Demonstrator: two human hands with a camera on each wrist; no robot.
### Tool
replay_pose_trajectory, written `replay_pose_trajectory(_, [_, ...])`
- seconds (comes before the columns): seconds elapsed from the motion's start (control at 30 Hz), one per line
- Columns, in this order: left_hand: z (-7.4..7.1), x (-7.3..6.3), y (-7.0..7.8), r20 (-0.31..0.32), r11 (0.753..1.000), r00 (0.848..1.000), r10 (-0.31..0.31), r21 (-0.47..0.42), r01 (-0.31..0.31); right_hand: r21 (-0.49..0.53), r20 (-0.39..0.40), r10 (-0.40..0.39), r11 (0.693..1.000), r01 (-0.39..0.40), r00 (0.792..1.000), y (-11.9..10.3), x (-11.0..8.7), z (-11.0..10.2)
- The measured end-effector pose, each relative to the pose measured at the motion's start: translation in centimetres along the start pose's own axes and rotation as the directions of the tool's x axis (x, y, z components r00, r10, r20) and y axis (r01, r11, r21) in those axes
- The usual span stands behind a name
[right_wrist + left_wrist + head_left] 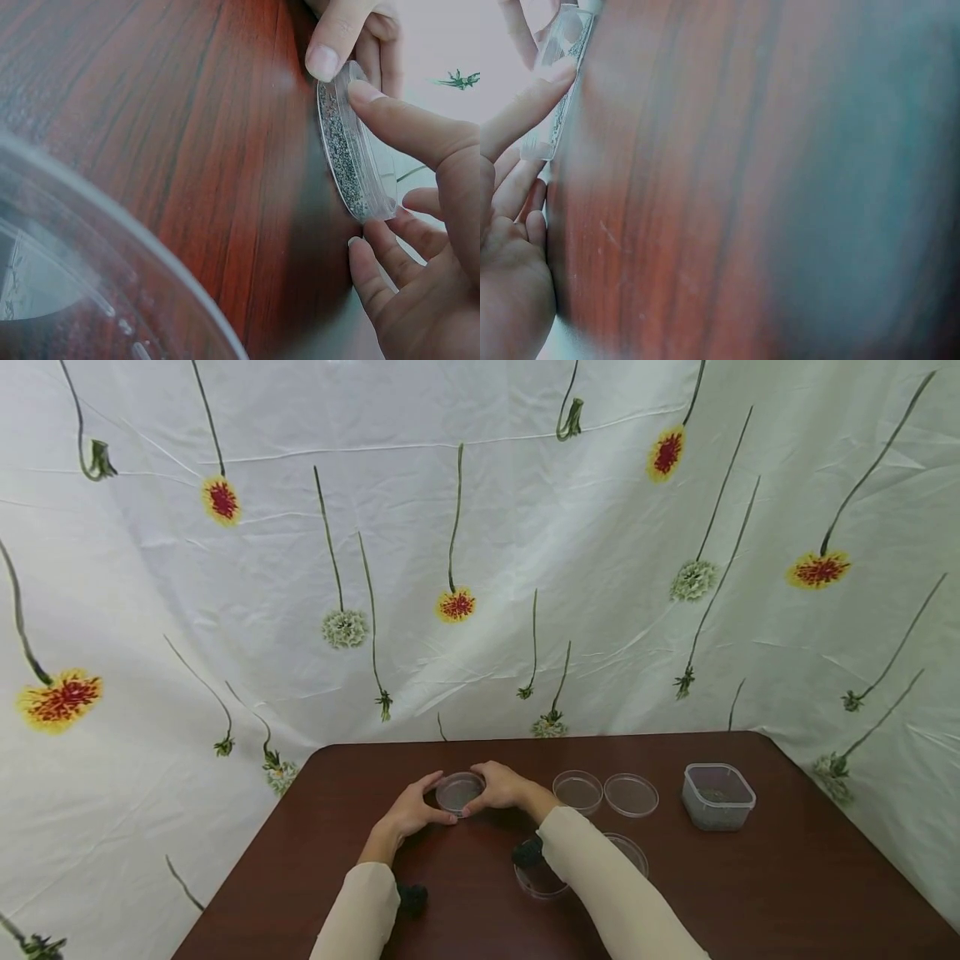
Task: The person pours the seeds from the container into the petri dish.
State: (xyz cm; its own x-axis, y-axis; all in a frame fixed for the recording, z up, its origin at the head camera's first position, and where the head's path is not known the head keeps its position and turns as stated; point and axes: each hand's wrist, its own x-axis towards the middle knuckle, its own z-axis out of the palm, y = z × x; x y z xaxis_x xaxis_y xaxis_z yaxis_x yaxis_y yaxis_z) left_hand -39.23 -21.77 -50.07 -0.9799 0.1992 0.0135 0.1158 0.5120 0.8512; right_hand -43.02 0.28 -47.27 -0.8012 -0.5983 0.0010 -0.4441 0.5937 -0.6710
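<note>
A clear round petri dish (460,793) lies on the dark red-brown table, with a layer of grey grains inside, plain in the right wrist view. A clear lid seems to sit over its base. My left hand (412,810) holds the dish from the left, thumb at its near side and fingers toward the far side. From the right, my right hand (506,787) grips the same dish (343,150), its thumb close to the left thumb. In the left wrist view, the dish (561,112) shows edge-on beyond the left thumb.
Two clear dish parts (632,796) stand side by side to the right of my hands. Nearer, partly under my right forearm, lie more clear dishes (542,885). A clear square plastic tub (716,817) stands at the right. Behind the table (810,877) hangs a flowered white cloth (600,527).
</note>
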Motion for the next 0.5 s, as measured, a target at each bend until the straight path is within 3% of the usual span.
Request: replay_pose_trajectory(0.5, [-0.22, 0.27, -0.31, 0.027, 1.000, 1.000, 0.011, -0.029, -0.010, 0.019, -0.004, -0.007, 1.000, 0.007, 1.000, 0.32, -0.35, -0.36])
